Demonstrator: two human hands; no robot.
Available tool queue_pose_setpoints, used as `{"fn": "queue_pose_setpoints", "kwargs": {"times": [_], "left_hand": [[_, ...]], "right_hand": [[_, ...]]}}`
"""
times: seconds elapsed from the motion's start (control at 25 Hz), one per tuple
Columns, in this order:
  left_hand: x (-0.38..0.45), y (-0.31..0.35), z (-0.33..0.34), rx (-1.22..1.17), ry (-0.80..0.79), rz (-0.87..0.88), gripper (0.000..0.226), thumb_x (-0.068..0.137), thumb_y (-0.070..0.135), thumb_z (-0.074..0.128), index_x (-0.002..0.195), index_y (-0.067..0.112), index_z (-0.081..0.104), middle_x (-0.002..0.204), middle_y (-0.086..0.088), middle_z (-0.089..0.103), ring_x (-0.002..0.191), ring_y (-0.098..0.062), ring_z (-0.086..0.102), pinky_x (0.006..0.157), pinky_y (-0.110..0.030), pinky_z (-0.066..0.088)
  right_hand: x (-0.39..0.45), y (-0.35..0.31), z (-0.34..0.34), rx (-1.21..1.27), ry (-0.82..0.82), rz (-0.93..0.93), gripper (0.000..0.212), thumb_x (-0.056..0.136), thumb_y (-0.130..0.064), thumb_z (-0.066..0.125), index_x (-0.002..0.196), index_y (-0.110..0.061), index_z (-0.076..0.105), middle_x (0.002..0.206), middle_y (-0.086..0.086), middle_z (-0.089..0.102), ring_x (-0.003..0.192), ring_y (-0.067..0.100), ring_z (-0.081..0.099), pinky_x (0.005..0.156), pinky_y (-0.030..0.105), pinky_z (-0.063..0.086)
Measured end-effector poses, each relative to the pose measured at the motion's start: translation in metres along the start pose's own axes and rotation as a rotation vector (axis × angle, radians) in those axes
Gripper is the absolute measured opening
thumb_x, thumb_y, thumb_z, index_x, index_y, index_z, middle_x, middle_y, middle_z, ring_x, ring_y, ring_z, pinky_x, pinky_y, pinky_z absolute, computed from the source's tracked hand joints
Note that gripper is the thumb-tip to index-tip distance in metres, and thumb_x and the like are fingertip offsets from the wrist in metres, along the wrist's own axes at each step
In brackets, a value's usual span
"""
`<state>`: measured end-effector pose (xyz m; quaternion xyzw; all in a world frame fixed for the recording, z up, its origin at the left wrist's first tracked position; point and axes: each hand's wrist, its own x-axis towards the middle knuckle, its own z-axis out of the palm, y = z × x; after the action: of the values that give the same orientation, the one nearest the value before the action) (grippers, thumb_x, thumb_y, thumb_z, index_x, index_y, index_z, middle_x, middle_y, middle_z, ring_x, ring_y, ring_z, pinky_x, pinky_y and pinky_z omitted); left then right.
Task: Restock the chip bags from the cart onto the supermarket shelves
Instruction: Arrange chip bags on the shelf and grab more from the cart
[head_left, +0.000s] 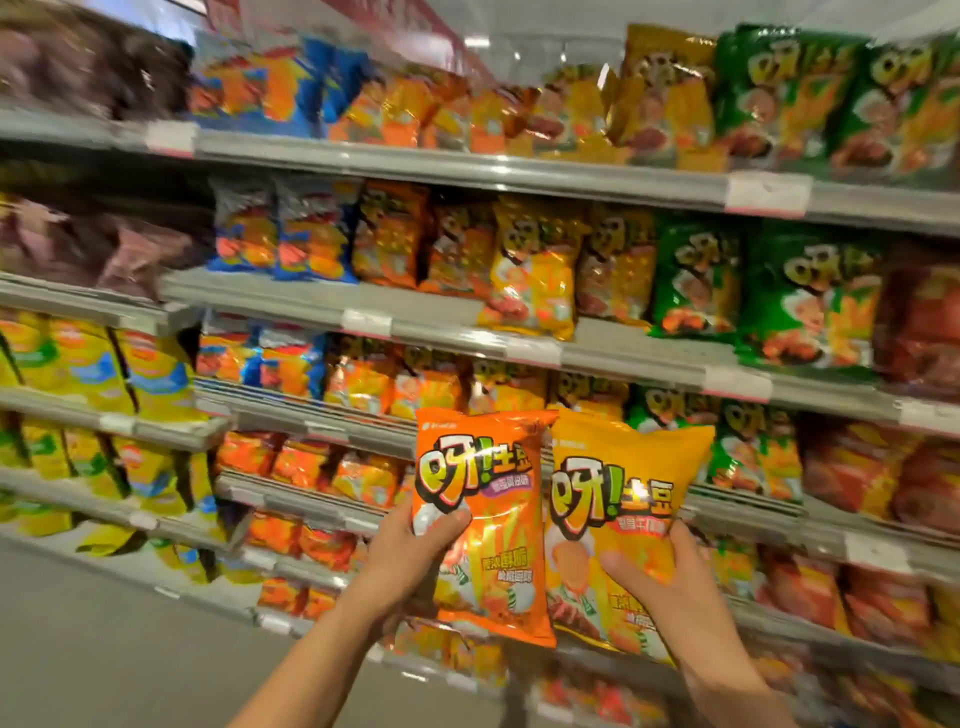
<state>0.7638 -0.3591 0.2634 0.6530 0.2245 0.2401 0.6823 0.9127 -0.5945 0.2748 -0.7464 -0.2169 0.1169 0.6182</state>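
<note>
Orange foil crinkles under the left hand (415, 545), whose thumb and fingers curl round the lower half of an orange chip bag (485, 525). Just right of that bag, edges overlapping, the right hand (670, 577) pinches a yellow chip bag (618, 509) the same way. Both bags are upright in the air in front of the shelves (467, 171), level with the lower rows; the cart is not in view.

Matching flavours sit above the orange bag: orange packs up and to its left, yellow ones directly above it, green ones up to the right. One yellow pack (535, 270) there already leans out over the shelf lip.

The likeliest slips, as I judge it:
- a bag landing in the wrong flavour row, since the designs are near-identical;
- pushing a bag in and knocking that overhanging pack off;
- squeezing the puffed bags hard enough to crush the chips;
- one slick bag sliding from a one-handed grip.
</note>
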Motion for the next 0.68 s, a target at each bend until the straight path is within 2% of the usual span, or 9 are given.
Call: {"fn": "queue_pose_setpoints", "kwargs": {"times": [0.08, 0.2, 0.24, 0.32, 0.44, 0.56, 0.68], "left_hand": [[0.01, 0.012, -0.044, 0.016, -0.021, 0.058, 0.027, 0.09, 0.03, 0.074, 0.115, 0.04, 0.07, 0.113, 0.014, 0.075, 0.107, -0.007, 0.07, 0.08, -0.018, 0.054], [0.026, 0.022, -0.106, 0.057, -0.003, 0.101, 0.028, 0.089, 0.037, 0.075, 0.115, 0.047, 0.068, 0.118, 0.016, 0.072, 0.109, -0.002, 0.067, 0.089, -0.025, 0.053], [0.032, 0.023, -0.123, 0.071, 0.013, 0.104, 0.027, 0.087, 0.04, 0.075, 0.112, 0.049, 0.069, 0.116, 0.017, 0.073, 0.107, -0.002, 0.067, 0.088, -0.025, 0.053], [0.042, 0.026, -0.152, 0.069, 0.009, 0.107, 0.027, 0.084, 0.045, 0.076, 0.109, 0.053, 0.068, 0.11, 0.022, 0.073, 0.101, 0.003, 0.067, 0.078, -0.014, 0.052], [0.059, 0.028, -0.182, 0.034, 0.001, 0.106, 0.033, 0.085, 0.043, 0.076, 0.117, 0.048, 0.067, 0.113, 0.027, 0.071, 0.102, 0.009, 0.066, 0.075, -0.009, 0.05], [0.085, 0.038, -0.2, 0.046, 0.037, 0.121, 0.04, 0.083, 0.045, 0.077, 0.121, 0.047, 0.066, 0.117, 0.026, 0.071, 0.109, 0.004, 0.065, 0.085, -0.02, 0.05], [0.114, 0.059, -0.209, 0.059, 0.017, 0.157, 0.033, 0.083, 0.051, 0.076, 0.113, 0.059, 0.065, 0.115, 0.03, 0.069, 0.107, 0.008, 0.064, 0.089, -0.026, 0.048]], "right_hand": [[0.005, -0.02, 0.043, 0.005, -0.01, -0.016, 0.05, 0.077, -0.028, 0.087, 0.115, -0.043, 0.057, 0.11, -0.021, 0.069, 0.105, 0.002, 0.063, 0.077, 0.024, 0.046], [0.011, -0.043, 0.105, 0.006, -0.015, -0.02, 0.055, 0.073, -0.032, 0.088, 0.118, -0.038, 0.056, 0.107, -0.018, 0.07, 0.096, 0.001, 0.063, 0.072, 0.021, 0.044], [0.014, -0.047, 0.121, -0.009, -0.013, -0.019, 0.058, 0.073, -0.032, 0.087, 0.121, -0.036, 0.055, 0.106, -0.017, 0.069, 0.095, 0.001, 0.062, 0.071, 0.022, 0.044], [0.018, -0.053, 0.151, -0.018, -0.015, -0.011, 0.065, 0.073, -0.03, 0.088, 0.128, -0.031, 0.053, 0.108, -0.011, 0.068, 0.097, 0.007, 0.063, 0.075, 0.027, 0.046], [0.029, -0.066, 0.184, -0.007, -0.02, -0.002, 0.068, 0.073, -0.027, 0.088, 0.131, -0.028, 0.052, 0.111, -0.007, 0.069, 0.1, 0.011, 0.064, 0.079, 0.031, 0.046], [0.046, -0.082, 0.202, -0.004, -0.011, -0.006, 0.069, 0.069, -0.035, 0.088, 0.128, -0.034, 0.051, 0.115, -0.008, 0.07, 0.103, 0.012, 0.064, 0.083, 0.033, 0.048], [0.071, -0.1, 0.209, -0.004, 0.017, -0.045, 0.083, 0.064, -0.045, 0.086, 0.135, -0.032, 0.047, 0.125, -0.005, 0.066, 0.114, 0.019, 0.063, 0.101, 0.046, 0.049]]}}
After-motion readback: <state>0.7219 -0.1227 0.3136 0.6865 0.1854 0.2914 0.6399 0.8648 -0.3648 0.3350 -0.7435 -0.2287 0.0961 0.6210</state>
